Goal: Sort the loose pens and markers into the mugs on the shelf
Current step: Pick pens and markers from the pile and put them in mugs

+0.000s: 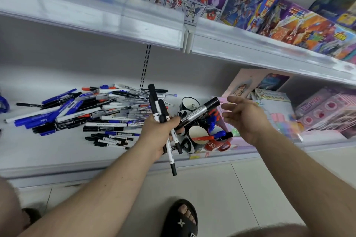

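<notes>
Evidently the sort is at an early stage. On the left of the lower shelf a large heap of loose pens and markers lies unsorted, blue, black and a few red ones mixed together, well apart from the mugs.

Centre: the left hand is clenched round a bundle of black markers, their ends fanning out above and below the fist; one thick marker angles out to the right over the mugs. None of these has been deposited yet.

Right of the fist stand the mugs. The rear black-and-white mug appears to hold no pens, though its interior is partly hidden. The front mug has a red pen lying across its rim. A red mug beside it holds blue pens, and further blue and red pens stand just behind; their container cannot be made out.

The right hand hovers beside the mugs, fingers spread, grasping nothing.

Judgement: most of the work remains.
</notes>
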### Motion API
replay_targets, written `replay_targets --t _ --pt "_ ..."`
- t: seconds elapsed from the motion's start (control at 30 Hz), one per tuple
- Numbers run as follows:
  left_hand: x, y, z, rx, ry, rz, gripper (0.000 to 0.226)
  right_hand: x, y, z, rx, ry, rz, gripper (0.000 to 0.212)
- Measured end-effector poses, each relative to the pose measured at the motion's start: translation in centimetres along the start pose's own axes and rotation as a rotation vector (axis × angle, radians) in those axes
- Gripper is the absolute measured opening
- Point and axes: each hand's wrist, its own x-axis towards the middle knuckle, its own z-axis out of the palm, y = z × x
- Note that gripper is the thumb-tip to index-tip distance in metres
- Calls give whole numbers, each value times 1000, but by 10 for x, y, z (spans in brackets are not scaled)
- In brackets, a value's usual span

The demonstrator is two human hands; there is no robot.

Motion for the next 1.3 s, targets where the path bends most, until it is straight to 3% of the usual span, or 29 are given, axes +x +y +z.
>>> replay_targets --t 0.1,0.23,0.4,0.5,0.57,0.8,1.0,1.3 --pt "0 -7 1 -7 37 -2 12 7 12 -14 -114 119 50 34" --pt "-1 -18 -1 19 67 -12 13 9 23 -17 -160 156 98 28" --pt "0 -25 -6 70 61 -19 13 -2 33 11 -128 -77 172 19" --pt "-2 -17 -16 108 55 -25 18 -12 38 43 -122 -188 110 9" --pt "-3 -8 -28 134 65 -30 24 -15 38 65 -96 -207 77 6" --pt "-22 33 -99 152 200 -78 10 -33 37 148 -98 -334 88 14" --pt "-40 88 -168 141 337 -39 17 -58 34 233 -7 -410 44 14" --pt "-63 160 -255 417 447 5 15 -100 32 330 123 -463 33 15"
